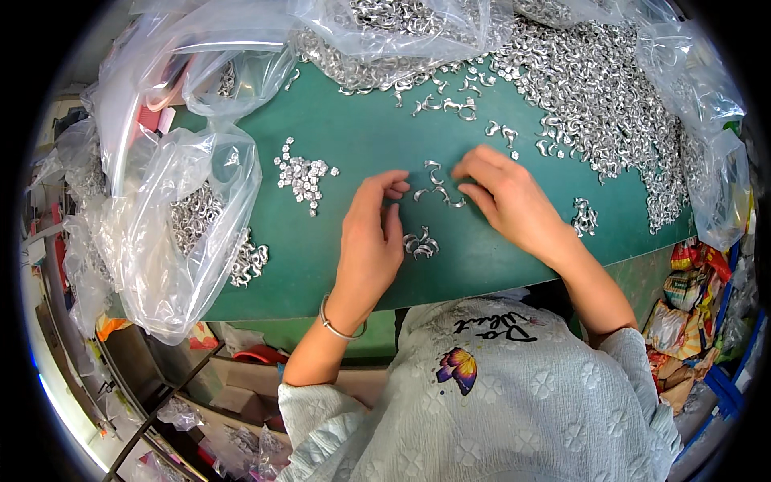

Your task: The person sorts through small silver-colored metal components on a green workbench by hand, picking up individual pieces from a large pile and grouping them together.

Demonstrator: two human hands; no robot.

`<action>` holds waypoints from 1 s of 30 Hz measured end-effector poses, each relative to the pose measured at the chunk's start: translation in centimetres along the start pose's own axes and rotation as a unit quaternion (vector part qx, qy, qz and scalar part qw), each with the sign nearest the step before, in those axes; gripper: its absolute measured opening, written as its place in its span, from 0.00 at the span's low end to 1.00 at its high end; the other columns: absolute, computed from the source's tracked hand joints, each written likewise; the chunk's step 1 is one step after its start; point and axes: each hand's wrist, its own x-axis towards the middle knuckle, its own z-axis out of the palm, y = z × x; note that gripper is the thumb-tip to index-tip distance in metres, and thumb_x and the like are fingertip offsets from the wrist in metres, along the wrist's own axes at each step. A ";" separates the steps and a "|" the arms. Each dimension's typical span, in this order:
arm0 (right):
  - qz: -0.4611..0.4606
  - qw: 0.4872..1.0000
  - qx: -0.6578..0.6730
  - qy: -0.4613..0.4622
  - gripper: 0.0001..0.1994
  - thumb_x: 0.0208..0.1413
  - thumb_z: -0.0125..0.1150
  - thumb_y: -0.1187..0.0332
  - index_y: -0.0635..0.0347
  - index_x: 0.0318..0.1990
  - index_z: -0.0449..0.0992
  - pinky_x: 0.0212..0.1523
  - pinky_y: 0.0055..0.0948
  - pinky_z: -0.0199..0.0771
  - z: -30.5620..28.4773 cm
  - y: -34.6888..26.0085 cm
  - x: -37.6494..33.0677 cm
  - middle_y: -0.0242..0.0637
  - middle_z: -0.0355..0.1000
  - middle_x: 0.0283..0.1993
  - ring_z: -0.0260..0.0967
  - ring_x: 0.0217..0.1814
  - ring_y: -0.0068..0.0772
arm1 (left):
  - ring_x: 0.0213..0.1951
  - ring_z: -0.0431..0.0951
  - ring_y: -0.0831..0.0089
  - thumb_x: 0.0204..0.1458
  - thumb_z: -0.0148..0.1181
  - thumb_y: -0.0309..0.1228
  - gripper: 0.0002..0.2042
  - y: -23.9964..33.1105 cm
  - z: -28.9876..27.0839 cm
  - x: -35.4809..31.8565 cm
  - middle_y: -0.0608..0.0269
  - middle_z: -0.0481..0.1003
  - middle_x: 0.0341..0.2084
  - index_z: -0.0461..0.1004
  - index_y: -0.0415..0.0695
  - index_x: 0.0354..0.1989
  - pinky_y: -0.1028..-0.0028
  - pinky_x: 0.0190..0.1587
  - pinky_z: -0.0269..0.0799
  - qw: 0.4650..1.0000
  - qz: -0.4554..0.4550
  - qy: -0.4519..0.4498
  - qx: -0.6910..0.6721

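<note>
My left hand (371, 229) rests over the green tabletop (482, 257), its fingers bent and the thumb apart from them. Across from it, my right hand (511, 201) has its fingers curled, with a gap between thumb and fingertips. No piece shows in either hand. Between them lie several small curved silver metal pieces (441, 191), close to the right fingertips. A little heap of similar curved pieces (422, 243) sits beside my left thumb. Left of my left hand is a loose cluster of small silver flower-shaped pieces (301, 177).
A large heap of silver pieces (594, 88) covers the far right. Clear plastic bags (165, 249) with metal pieces stand at the left, and another bag (401, 40) lies at the back. Small groups of pieces (585, 217) are near the right edge. Colourful packets (683, 313) fill the lower right.
</note>
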 end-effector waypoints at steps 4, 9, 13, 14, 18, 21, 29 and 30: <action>-0.060 0.995 -0.039 0.073 0.09 0.49 0.58 0.78 0.62 0.39 0.72 0.40 0.37 0.69 1.2 -0.3 1.9 0.41 0.66 0.38 0.67 0.42 0.45 | 0.40 0.73 0.71 0.46 0.50 0.10 0.22 0.1 0.4 0.0 0.59 0.74 0.39 0.68 0.40 0.51 0.75 0.41 0.69 0.999 -0.021 0.022 -0.015; -0.060 0.996 -0.058 0.038 0.07 0.49 0.58 0.77 0.63 0.38 0.72 0.40 0.38 0.69 0.8 0.5 2.0 0.41 0.66 0.36 0.67 0.42 0.44 | 0.38 0.73 0.68 0.45 0.57 0.13 0.19 0.3 0.4 0.1 0.59 0.73 0.37 0.71 0.41 0.48 0.72 0.41 0.69 0.997 0.022 0.022 0.073; -0.037 0.997 -0.070 0.026 0.08 0.49 0.59 0.77 0.63 0.38 0.72 0.40 0.38 0.69 0.1 0.7 1.1 0.40 0.66 0.37 0.67 0.41 0.44 | 0.38 0.70 0.63 0.45 0.61 0.18 0.15 0.2 0.6 0.4 0.60 0.70 0.36 0.72 0.41 0.44 0.68 0.41 0.64 0.982 0.072 0.010 0.175; -0.023 0.998 -0.056 0.013 0.09 0.49 0.59 0.77 0.63 0.40 0.73 0.40 0.38 0.69 -0.1 0.4 0.8 0.39 0.66 0.38 0.67 0.41 0.44 | 0.39 0.69 0.62 0.45 0.61 0.20 0.14 0.2 0.7 0.5 0.60 0.69 0.36 0.72 0.41 0.43 0.67 0.41 0.61 0.976 0.084 0.006 0.202; -0.034 0.999 -0.003 -0.031 0.11 0.50 0.59 0.78 0.64 0.43 0.73 0.42 0.38 0.69 -0.5 -0.4 -0.3 0.42 0.66 0.40 0.68 0.42 0.46 | 0.36 0.70 0.63 0.46 0.61 0.20 0.10 -0.8 0.9 0.9 0.60 0.71 0.34 0.72 0.39 0.38 0.69 0.38 0.63 0.976 0.099 0.018 0.192; -0.044 0.993 0.100 -0.036 0.13 0.52 0.56 0.79 0.65 0.47 0.72 0.42 0.37 0.69 -0.6 -0.2 -0.6 0.44 0.66 0.43 0.68 0.43 0.46 | 0.30 0.73 0.71 0.47 0.60 0.17 0.08 -1.4 0.3 0.8 0.60 0.73 0.31 0.73 0.38 0.36 0.75 0.33 0.67 0.987 0.072 0.073 0.123; -0.053 0.998 0.016 -0.005 0.19 0.47 0.49 0.83 0.74 0.50 0.68 0.45 0.38 0.68 3.5 -2.0 -0.6 0.48 0.62 0.42 0.65 0.46 0.49 | 0.27 0.73 0.73 0.49 0.58 0.16 0.08 -0.5 -0.9 0.2 0.59 0.74 0.31 0.75 0.37 0.38 0.77 0.31 0.69 0.992 0.012 0.129 0.004; -0.061 0.998 0.016 0.006 0.19 0.47 0.49 0.83 0.74 0.50 0.68 0.45 0.38 0.68 4.3 -2.3 -0.9 0.47 0.62 0.42 0.64 0.47 0.48 | 0.27 0.73 0.73 0.49 0.58 0.16 0.09 -0.4 -0.9 0.0 0.60 0.74 0.31 0.75 0.38 0.39 0.77 0.31 0.69 0.992 0.015 0.124 0.006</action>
